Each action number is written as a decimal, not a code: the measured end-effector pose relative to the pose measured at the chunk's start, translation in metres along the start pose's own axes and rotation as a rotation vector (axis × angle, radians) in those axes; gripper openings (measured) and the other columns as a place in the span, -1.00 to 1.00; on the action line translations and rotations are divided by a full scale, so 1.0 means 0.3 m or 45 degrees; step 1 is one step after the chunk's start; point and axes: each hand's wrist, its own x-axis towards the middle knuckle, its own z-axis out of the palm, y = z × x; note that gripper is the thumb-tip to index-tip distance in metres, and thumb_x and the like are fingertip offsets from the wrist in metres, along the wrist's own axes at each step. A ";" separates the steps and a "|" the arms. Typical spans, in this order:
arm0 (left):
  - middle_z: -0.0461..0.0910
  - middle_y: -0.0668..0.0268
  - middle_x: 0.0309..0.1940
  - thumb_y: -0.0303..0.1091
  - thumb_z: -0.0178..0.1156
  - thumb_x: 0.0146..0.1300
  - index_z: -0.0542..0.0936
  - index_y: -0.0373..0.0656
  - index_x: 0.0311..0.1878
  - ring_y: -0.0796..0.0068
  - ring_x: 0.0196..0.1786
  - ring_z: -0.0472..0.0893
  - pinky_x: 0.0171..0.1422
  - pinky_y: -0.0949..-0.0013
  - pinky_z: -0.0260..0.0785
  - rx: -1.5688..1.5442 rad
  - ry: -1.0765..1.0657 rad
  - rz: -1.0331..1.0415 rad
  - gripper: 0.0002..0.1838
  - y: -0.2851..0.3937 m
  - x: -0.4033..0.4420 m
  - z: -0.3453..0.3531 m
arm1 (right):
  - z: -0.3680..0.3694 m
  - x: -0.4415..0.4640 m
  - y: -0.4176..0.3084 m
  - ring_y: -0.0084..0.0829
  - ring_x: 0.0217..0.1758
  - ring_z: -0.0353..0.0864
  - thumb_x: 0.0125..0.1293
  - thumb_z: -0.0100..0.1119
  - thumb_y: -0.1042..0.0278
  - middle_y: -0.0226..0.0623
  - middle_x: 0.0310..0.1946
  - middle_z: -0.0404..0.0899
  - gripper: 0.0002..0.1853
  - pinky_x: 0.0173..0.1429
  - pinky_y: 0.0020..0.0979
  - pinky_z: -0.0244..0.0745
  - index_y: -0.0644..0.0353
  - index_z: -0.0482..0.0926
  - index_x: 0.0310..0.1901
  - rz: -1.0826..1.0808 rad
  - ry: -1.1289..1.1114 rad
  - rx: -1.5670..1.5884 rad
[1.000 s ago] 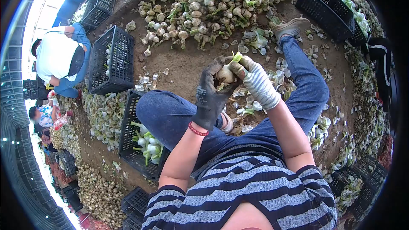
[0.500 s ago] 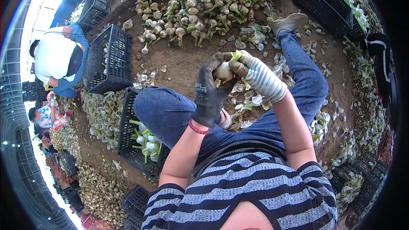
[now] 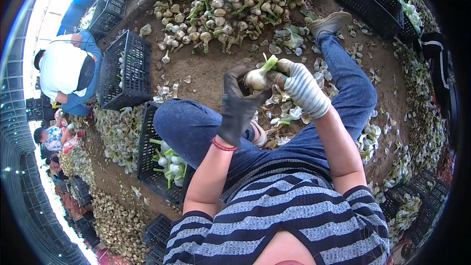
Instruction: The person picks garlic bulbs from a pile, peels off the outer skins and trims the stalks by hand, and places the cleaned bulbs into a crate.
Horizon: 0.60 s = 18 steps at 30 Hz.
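Note:
Between my two gloved hands is a garlic bulb (image 3: 255, 79), pale with brownish patches, its short green stem tilted up to the right. My left hand (image 3: 236, 95), in a dark glove, is closed around the bulb's left side with thumb and fingers. In a whitish, soiled glove, my right hand (image 3: 300, 86) pinches at the stem side of the bulb; its fingertips are partly hidden. Beyond my hands lies a heap of unpeeled garlic (image 3: 223, 7) on the soil. By my left knee, a black crate (image 3: 142, 167) holds cleaner white bulbs with green stems.
Peeled skins (image 3: 294, 113) litter the ground between my legs. An upright black crate (image 3: 125, 68) stands at left, beside a person in a white shirt (image 3: 66, 68). More black crates (image 3: 368, 5) are at upper right. Another person (image 3: 54, 137) sits farther left near garlic piles.
The bulb has turned so its stem shows longer and leans right. My left hand's fingers have loosened and shifted around it. My right hand has moved slightly off the bulb's face.

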 end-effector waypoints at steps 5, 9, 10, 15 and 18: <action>0.56 0.07 0.16 -0.06 0.02 0.54 0.36 -0.24 0.37 0.23 0.09 0.66 0.15 0.09 0.61 -1.294 -0.389 -0.647 -0.48 -0.013 0.014 -0.066 | -0.046 -0.025 0.000 -0.66 -0.16 0.50 0.33 0.17 0.51 -0.45 -0.21 0.68 -0.74 0.02 -0.51 0.47 0.31 0.63 0.04 0.060 -0.164 0.039; 0.55 0.09 0.23 0.01 -0.14 0.60 0.43 -0.23 0.34 0.25 0.23 0.59 0.31 0.26 0.49 0.031 -0.300 -0.538 -0.47 -0.089 0.056 -0.060 | -0.021 -0.040 0.015 -0.64 -0.19 0.50 0.32 0.18 0.48 -0.47 -0.24 0.66 -0.74 -0.03 -0.49 0.47 0.30 0.64 0.02 0.102 -0.111 0.128; 0.53 0.09 0.19 -0.13 0.09 0.53 0.46 -0.26 0.30 0.31 0.07 0.65 0.22 0.32 0.51 0.511 -0.093 0.260 -0.54 -0.094 0.085 -0.046 | -0.019 -0.047 0.019 -0.64 -0.19 0.48 0.31 0.18 0.50 -0.46 -0.27 0.64 -0.77 -0.04 -0.46 0.47 0.30 0.64 -0.03 0.051 -0.024 0.012; 0.60 0.20 0.07 -0.41 0.24 0.43 0.54 -0.24 0.17 0.51 -0.02 0.62 0.06 0.43 0.53 -0.227 -0.127 -0.143 -0.70 -0.065 0.012 -0.022 | 0.026 -0.069 0.083 -0.15 -0.27 0.58 0.24 0.22 0.54 -0.07 -0.32 0.58 -0.83 -0.09 -0.27 0.48 0.30 0.64 -0.13 -0.276 0.142 -0.424; 0.73 0.36 -0.16 -0.38 0.25 0.44 0.61 -0.17 0.10 0.65 -0.20 0.66 -0.06 0.51 0.57 -0.379 0.024 -0.584 -0.77 -0.067 -0.008 -0.042 | -0.052 -0.072 0.132 -0.45 -0.21 0.54 0.33 0.21 0.56 -0.32 -0.25 0.61 -0.84 -0.04 -0.40 0.49 0.26 0.63 -0.08 -0.228 0.168 -0.533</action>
